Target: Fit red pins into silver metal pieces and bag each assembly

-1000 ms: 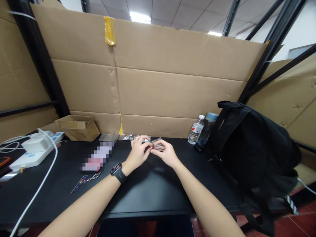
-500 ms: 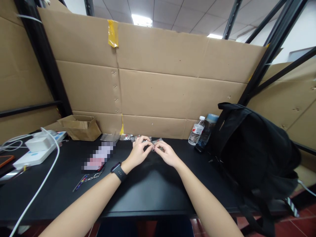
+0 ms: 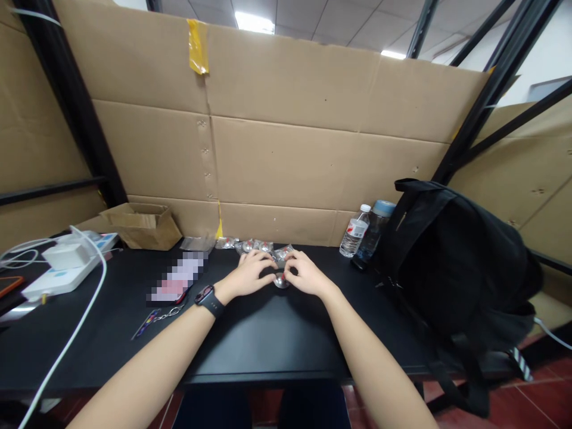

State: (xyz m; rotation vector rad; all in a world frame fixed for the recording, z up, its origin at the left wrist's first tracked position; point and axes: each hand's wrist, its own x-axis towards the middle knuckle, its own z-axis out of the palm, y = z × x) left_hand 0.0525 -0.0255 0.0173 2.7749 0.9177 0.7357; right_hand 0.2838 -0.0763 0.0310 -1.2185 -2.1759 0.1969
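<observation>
A small round silvery metal piece with a red spot (image 3: 280,281) is at the middle of the black table, between my two hands. My right hand (image 3: 307,275) has thumb and forefinger bent together at its red part, and appears to grip it. Beside its left edge is the thumb of my left hand (image 3: 251,275); the forefinger is held apart from that thumb, and the other fingers reach forward. Just behind the hands lie several clear plastic packets (image 3: 263,245) with similar shiny pieces showing red inside. Another such packet (image 3: 282,253) is partly hidden by my right hand.
A cardboard wall (image 3: 277,161) closes off the back. On the left are a paper bag (image 3: 156,231), a white power strip (image 3: 67,280), cables, a blurred-out phone-like item (image 3: 179,277) and a keychain (image 3: 152,322). A water bottle (image 3: 355,231), a dark bottle and a black backpack (image 3: 456,268) stand right.
My hands have moved slightly apart and lower. The silvery piece, mostly hidden between the fingertips before, now shows plainly. The view has tilted down slightly.
</observation>
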